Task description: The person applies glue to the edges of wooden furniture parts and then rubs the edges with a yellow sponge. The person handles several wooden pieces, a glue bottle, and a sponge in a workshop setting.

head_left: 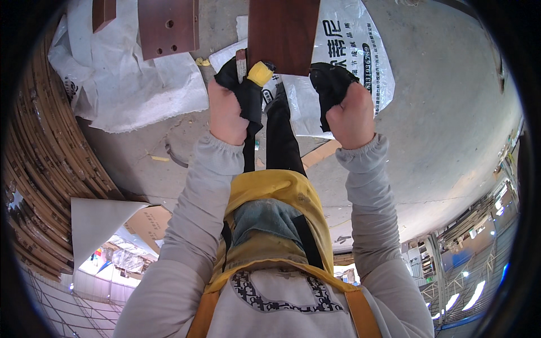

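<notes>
A dark red-brown wooden board (284, 34) extends away from me at the top middle, its near end between my hands. My left hand (231, 110), with black cloth or a glove over the fingers, is closed beside the board's left corner. In it are a small yellow block (260, 74) and a short stick-like piece (241, 65) with a brownish end. My right hand (348, 110), also partly covered in black, is curled with its fingertips against the board's right corner. The exact grip under that fabric is hidden.
Another red-brown board (168, 28) with round holes rests on white plastic sheeting (146, 90) at left, near a smaller brown piece (103, 12). A printed plastic sheet (360, 50) lies right of the long board. Stacked brown strips (56, 129) line the left side.
</notes>
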`<action>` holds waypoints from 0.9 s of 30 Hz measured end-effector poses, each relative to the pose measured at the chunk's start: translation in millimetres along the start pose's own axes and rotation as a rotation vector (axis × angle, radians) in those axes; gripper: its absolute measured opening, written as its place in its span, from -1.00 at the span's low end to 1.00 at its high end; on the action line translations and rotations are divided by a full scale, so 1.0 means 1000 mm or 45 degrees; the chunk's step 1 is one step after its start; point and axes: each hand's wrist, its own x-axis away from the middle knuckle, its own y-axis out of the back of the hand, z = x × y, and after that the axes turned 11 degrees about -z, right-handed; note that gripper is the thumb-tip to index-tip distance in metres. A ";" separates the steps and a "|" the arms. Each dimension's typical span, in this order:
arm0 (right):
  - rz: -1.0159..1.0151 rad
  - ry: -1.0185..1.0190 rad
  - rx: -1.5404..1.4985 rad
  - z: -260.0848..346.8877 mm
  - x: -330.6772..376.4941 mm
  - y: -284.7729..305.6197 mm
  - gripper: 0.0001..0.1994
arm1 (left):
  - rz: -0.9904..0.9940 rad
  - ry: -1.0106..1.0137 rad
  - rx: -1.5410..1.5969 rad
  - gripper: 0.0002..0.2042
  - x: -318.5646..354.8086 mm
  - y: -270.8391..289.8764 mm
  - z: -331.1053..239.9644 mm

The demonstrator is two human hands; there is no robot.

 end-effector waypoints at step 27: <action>0.198 -0.488 -0.503 -0.013 0.027 -0.012 -0.71 | -0.077 0.031 0.066 -0.76 0.004 -0.010 -0.004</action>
